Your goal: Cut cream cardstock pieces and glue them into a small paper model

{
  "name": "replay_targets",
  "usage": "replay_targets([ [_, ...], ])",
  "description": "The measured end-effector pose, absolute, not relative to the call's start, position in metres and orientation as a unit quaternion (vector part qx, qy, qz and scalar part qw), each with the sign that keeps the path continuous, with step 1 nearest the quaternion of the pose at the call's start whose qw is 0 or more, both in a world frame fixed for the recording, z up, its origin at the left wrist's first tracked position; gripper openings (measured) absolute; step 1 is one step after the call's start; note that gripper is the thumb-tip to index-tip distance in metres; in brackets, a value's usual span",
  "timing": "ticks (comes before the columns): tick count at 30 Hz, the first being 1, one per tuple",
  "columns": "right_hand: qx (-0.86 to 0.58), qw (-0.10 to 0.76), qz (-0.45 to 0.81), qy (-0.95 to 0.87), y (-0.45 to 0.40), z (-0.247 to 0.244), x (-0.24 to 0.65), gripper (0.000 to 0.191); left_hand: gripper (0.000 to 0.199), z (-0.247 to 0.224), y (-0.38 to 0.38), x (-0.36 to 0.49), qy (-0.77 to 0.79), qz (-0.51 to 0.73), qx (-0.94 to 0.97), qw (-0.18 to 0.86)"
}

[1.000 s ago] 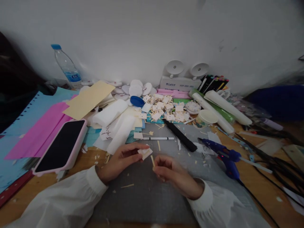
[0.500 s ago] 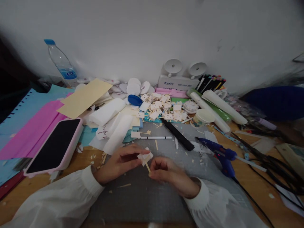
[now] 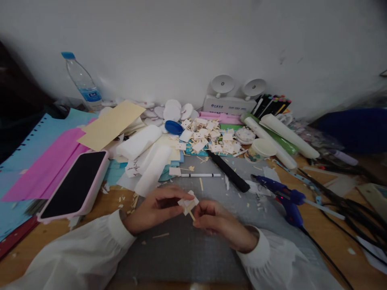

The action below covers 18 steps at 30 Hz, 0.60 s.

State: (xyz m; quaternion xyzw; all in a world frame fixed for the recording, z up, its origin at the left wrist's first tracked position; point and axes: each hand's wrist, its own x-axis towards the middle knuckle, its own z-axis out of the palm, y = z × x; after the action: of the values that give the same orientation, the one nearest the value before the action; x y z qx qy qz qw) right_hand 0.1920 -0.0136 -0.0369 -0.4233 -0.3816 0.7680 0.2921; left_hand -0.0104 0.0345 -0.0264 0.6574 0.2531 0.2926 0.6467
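In the head view, the left hand [image 3: 155, 211] pinches a small white paper piece [image 3: 187, 204] between thumb and fingers, above the grey mat [image 3: 181, 257]. The right hand [image 3: 219, 223] pinches a thin pale strip [image 3: 191, 214] near its lower end; the upper end overlaps the paper piece. A blue glue gun [image 3: 293, 197] lies to the right.

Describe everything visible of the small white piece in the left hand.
The white piece is small, thin and angular, apparently paper or card; fine detail is blurred. It is tilted above the gray mat, pinched by the left hand's grip. A thin pale stick, in the right hand's grip, overlaps it; whether they are joined I cannot tell.
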Motion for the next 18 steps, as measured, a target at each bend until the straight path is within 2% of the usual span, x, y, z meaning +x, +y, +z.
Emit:
replay_targets([
  [14, -0.392, 0.290, 0.769, -0.413, -0.0135, -0.0342, 0.1925, 0.013, 0.026, -0.0295, 0.0339, -0.0117, 0.231, 0.274, 0.693, 0.626],
  [18, -0.388, 0.297, 0.773, -0.404, -0.0150, -0.0371, 0.1923, 0.021, 0.028, -0.0300, 0.0336, -0.0124, 0.247, 0.275, 0.698, 0.613],
])
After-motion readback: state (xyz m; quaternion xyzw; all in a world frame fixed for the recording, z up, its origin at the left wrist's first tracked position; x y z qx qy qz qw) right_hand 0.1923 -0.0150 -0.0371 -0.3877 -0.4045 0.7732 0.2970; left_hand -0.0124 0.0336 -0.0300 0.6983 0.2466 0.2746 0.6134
